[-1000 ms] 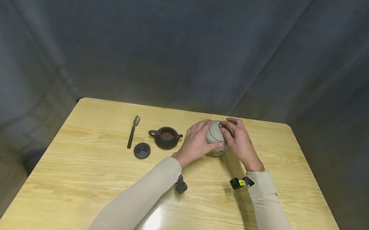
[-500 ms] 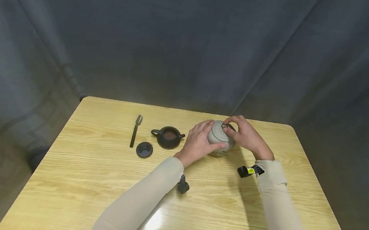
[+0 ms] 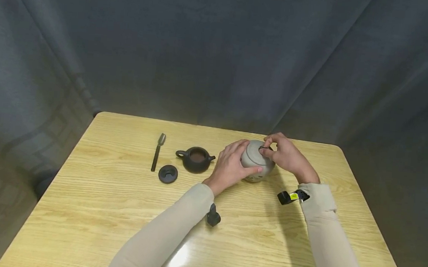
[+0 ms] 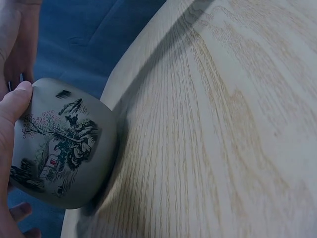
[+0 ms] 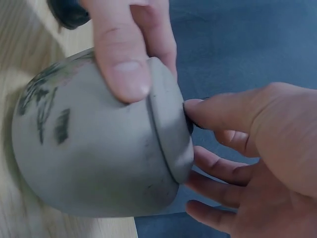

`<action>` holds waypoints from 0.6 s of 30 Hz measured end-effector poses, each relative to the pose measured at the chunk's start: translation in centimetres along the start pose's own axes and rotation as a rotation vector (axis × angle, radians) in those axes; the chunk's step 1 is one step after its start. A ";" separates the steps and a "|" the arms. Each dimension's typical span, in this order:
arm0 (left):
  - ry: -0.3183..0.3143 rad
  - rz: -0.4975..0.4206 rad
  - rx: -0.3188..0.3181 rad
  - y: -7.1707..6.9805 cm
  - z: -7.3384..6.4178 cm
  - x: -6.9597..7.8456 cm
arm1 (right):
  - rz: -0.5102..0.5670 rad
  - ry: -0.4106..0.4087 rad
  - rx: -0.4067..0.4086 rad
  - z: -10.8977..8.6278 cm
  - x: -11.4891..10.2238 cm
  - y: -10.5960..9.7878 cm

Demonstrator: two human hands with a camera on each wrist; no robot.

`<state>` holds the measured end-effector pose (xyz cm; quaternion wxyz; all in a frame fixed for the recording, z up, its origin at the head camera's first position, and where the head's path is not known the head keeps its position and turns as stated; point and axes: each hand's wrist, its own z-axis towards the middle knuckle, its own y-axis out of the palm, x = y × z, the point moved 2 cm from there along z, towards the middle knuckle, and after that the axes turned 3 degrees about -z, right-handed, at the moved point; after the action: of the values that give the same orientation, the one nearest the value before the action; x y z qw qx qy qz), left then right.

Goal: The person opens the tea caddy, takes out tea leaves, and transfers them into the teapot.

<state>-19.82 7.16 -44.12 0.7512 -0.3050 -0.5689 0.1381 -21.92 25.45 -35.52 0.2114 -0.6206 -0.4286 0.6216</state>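
Note:
A grey ceramic jar (image 3: pixel 268 167) stands on the table towards the back right. Painted trees and rocks show on its side in the left wrist view. My left hand (image 3: pixel 230 164) grips the jar from the left, thumb across its front. The jar's lid (image 3: pixel 253 151) sits on top, apparently flush in the right wrist view, where the jar body (image 5: pixel 99 148) meets the lid edge (image 5: pixel 171 119). With thumb and index finger, my right hand (image 3: pixel 287 158) pinches the lid's dark ring-like handle, which the fingers partly cover. The jar's inside is hidden.
Left of the jar sits a small dark teapot (image 3: pixel 195 167), uncovered, with brown inside. A dark round teapot lid (image 3: pixel 167 174) lies in front of it. Farther left lies a tea scoop (image 3: pixel 156 158) with a dark handle. A dark curtain (image 3: pixel 204 65) hangs behind the wooden table (image 3: pixel 98 208).
My right hand has shifted right and round the lid, going from fingers spread over its top to a pinch on the handle. My left hand keeps its hold on the jar.

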 end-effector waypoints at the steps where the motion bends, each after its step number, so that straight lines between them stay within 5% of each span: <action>1: -0.002 -0.001 0.001 0.0 0.0 0.0 | -0.013 -0.005 0.011 -0.1 0.0 0.1; 10: -0.029 -0.018 0.002 0.1 0.2 -0.3 | -0.104 -0.104 0.070 -0.4 -0.1 0.3; 18: -0.033 -0.021 -0.009 0.2 0.4 -0.3 | -0.106 -0.074 0.051 -0.1 -0.2 0.3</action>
<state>-20.24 7.25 -44.46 0.7416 -0.3001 -0.5852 0.1324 -21.73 25.14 -35.58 0.2437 -0.5679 -0.4527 0.6428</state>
